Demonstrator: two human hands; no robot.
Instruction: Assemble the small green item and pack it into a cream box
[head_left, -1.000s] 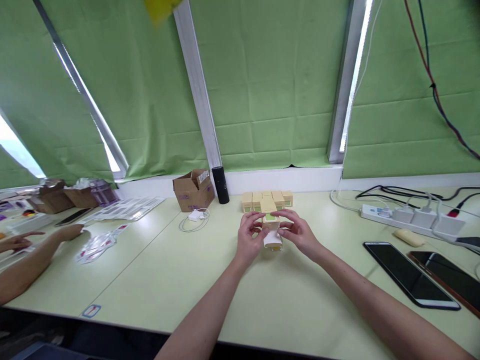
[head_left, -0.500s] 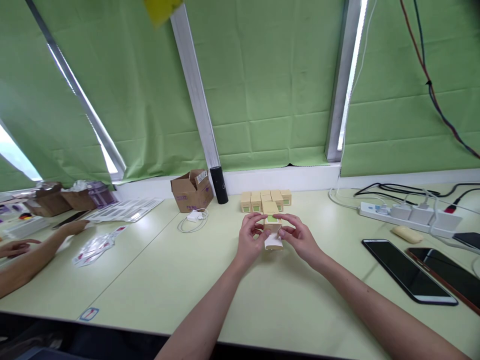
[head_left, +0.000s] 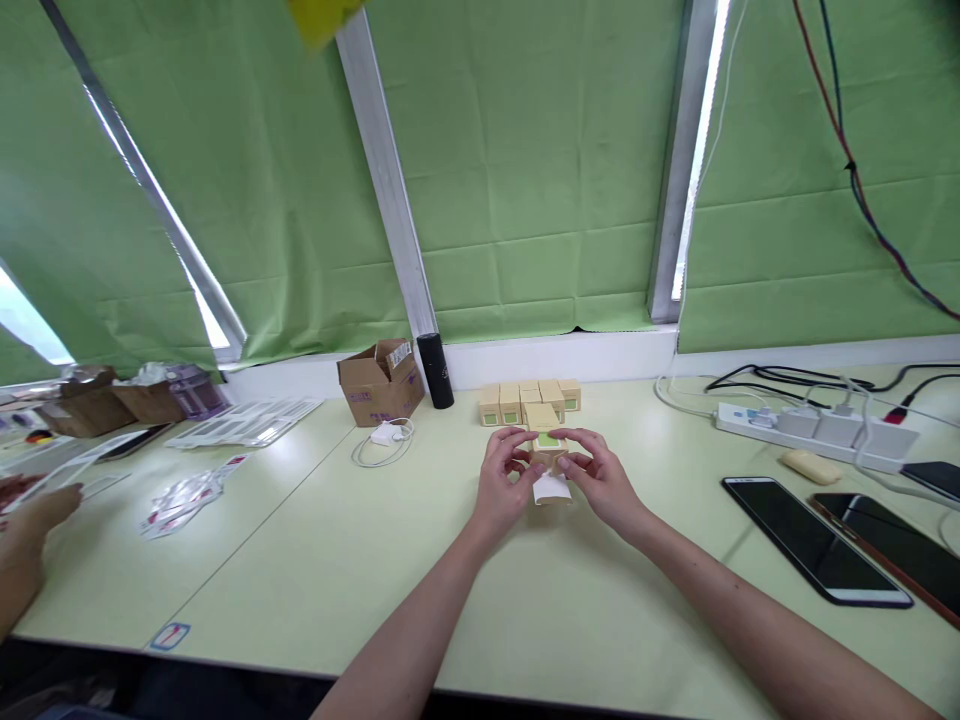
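Note:
Between both hands is a small tan cardboard box (head_left: 541,418) with a green patch on its near end. Its end flap (head_left: 552,488), white inside, hangs open towards me. My left hand (head_left: 507,472) grips the box's left side with thumb and fingers. On the other side, my right hand (head_left: 595,470) has its fingertips at the top edge and its thumb near the flap's fold. The contents of the box cannot be made out. Just behind it stand several similar small boxes (head_left: 510,404) in a cluster.
At right lie two phones (head_left: 817,540), a beige oval object (head_left: 811,466) and a power strip (head_left: 810,432) with cables. Left of centre are a cardboard carton (head_left: 381,388), a black cylinder (head_left: 436,371) and a white charger (head_left: 386,433). A co-worker's hand (head_left: 45,510) is at far left, near plastic packets (head_left: 184,500).
The flap has swung slightly, with my hands keeping their hold on the box. At far left, the co-worker's hand has drawn back and lifted a white sheet.

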